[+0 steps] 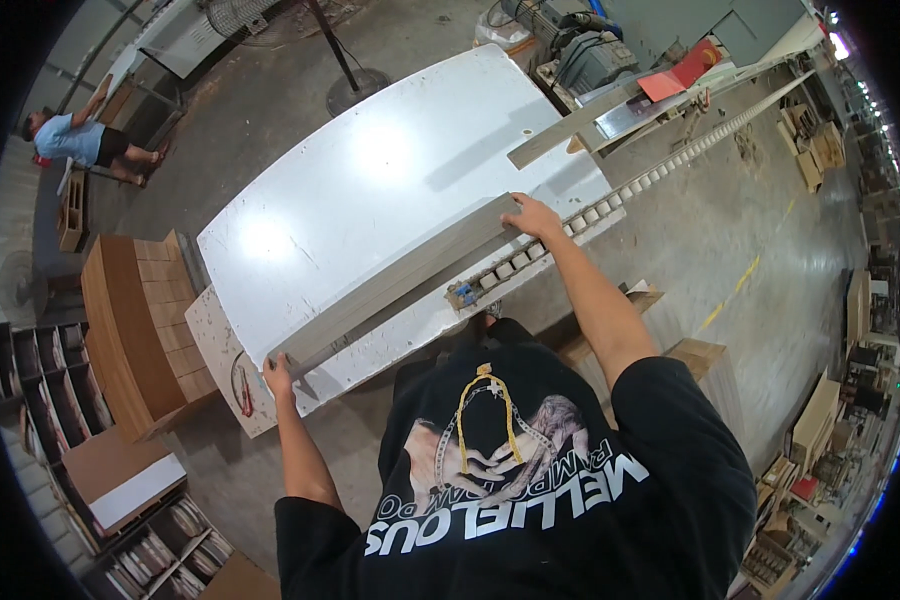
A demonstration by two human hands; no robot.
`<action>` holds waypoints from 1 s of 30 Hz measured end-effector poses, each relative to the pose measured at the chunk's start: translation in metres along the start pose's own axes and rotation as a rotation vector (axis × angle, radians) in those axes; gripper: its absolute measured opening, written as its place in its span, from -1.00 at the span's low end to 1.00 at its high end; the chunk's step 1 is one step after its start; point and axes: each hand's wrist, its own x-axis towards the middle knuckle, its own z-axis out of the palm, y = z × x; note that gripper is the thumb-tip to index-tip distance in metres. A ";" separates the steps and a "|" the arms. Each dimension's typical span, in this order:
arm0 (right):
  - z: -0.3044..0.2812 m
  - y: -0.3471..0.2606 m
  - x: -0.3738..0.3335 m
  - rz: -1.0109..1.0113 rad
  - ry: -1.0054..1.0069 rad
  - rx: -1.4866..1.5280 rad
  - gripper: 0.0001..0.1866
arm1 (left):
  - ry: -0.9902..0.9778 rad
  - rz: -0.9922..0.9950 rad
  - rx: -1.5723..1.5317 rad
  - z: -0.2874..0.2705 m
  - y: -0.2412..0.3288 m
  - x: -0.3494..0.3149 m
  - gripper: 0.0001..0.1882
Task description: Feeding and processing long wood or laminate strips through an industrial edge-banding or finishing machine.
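Observation:
A long grey wood-grain board (400,275) stretches between my two hands over the white tabletop (360,165). My left hand (278,378) is closed on its near left end, at the table's corner. At the far right end my right hand (532,217) grips it, with the thumb on the near side. A dark shadow runs along the board's near side; whether the board touches the table I cannot tell. Beside my right forearm runs a roller track (595,213) with a blue piece (464,293) at its end.
A second grey board (575,125) juts over the table from the machine side, near a red plate (680,72). Stacked brown panels (135,335) stand left, beside red-handled pliers (247,398). A fan stand (358,90) is behind the table. Another person (95,138) is at the far left.

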 end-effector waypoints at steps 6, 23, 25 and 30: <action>0.001 0.001 -0.003 -0.010 0.018 -0.013 -0.09 | 0.051 0.008 0.055 0.001 0.000 0.000 -0.25; -0.010 -0.007 -0.025 -0.013 0.175 0.094 -0.29 | 0.035 0.731 0.162 0.221 0.212 -0.064 -0.58; -0.008 -0.008 -0.025 -0.047 0.207 0.120 -0.30 | -0.107 0.869 0.166 0.268 0.249 -0.100 -0.58; -0.009 -0.001 -0.028 -0.060 0.273 0.176 -0.39 | -0.387 1.244 0.206 0.378 0.361 -0.200 -0.46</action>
